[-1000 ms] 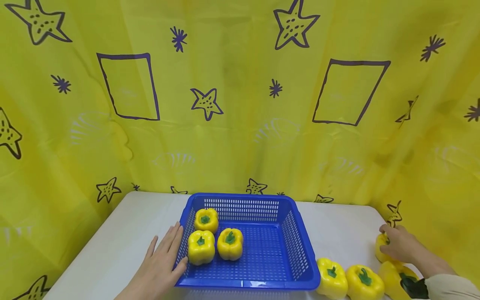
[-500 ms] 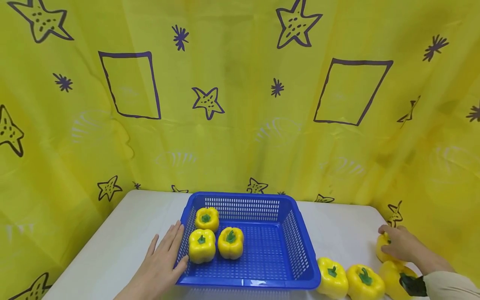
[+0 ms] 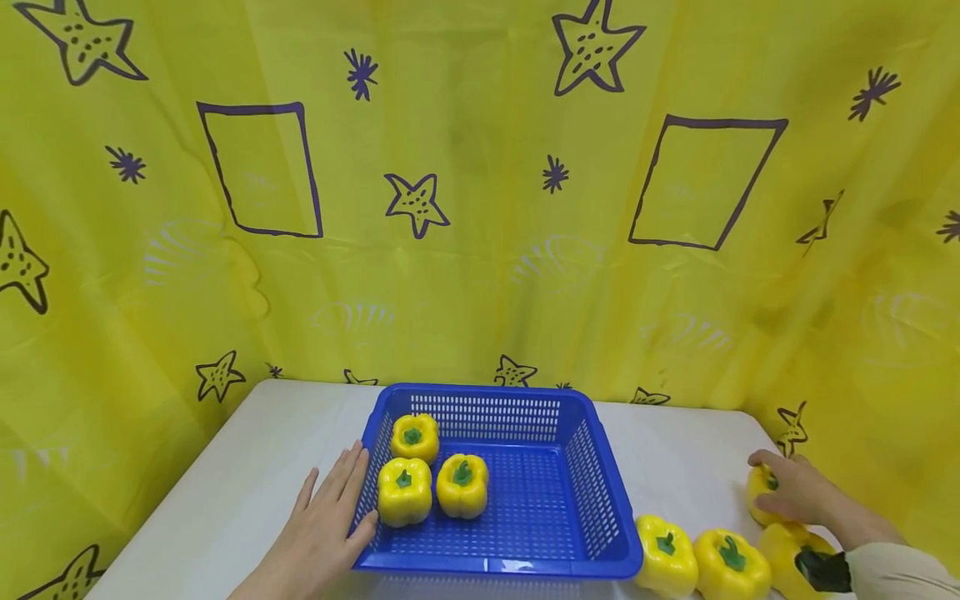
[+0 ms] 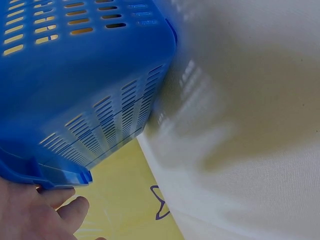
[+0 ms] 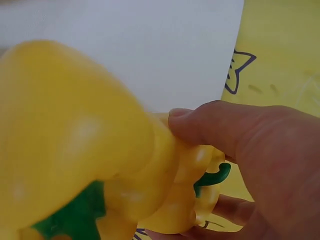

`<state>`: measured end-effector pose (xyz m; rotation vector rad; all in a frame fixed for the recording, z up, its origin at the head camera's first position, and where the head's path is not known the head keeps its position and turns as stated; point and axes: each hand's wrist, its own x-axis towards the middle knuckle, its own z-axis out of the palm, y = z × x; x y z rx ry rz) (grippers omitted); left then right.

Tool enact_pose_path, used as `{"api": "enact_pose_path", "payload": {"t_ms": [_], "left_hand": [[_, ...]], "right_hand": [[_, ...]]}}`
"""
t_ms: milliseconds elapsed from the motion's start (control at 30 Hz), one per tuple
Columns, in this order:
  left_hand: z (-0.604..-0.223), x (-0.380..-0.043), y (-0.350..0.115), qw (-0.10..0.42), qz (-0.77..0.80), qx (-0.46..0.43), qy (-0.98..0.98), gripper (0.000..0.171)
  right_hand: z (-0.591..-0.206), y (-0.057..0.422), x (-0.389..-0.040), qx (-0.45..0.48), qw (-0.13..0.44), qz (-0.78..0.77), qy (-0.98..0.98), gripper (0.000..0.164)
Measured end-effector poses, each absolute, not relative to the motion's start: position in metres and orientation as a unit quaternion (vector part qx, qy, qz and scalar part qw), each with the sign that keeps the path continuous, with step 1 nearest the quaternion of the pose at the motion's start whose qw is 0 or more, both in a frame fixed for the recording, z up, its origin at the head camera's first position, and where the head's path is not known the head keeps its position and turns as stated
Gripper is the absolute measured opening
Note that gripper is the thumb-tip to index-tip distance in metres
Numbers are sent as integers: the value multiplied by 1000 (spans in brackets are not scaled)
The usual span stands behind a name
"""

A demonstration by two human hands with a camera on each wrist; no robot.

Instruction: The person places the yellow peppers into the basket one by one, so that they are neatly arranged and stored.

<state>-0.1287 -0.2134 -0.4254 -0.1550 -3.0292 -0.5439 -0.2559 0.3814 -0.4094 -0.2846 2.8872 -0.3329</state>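
My left hand lies with straight fingers along the left rim of a blue plastic basket. In the left wrist view its fingers touch the underside of the basket's rim. Three yellow bell peppers with green stems, such as this front one, stand at the basket's left side. Far to the right, my right hand grips another yellow bell pepper between thumb and fingers. The right wrist view shows the thumb on that pepper, its curved green stem facing the palm.
Several more yellow bell peppers, including this one, line the table right of the basket. A large pepper fills the near left of the right wrist view. Behind the white table hangs a yellow curtain with star drawings.
My right hand has shifted slightly left with the bell pepper in its grip. The left hand and the basket keep their places; the view tilts a little.
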Motion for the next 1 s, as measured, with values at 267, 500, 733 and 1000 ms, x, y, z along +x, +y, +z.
{"api": "enact_pose_path", "payload": {"t_ms": [267,500,733,1000], "left_hand": [[-424,-130,-213,16,-179,-47,-983,75],[-424,-130,-214,17,-184,-48,-982,75],[-425,-130,-213,14,-182,-45,-982,75],[-425,-131,-213,12,-181,-43,-982,75]], "right_hand": [[-407,375,-258,-125,82,-118,982,52],[-397,362,-259,-154,31,-120,980,53],[-383,338,-258,-175,15,-137,975,53],[-374,316,-255,-201,-17,-132,970,52]]}}
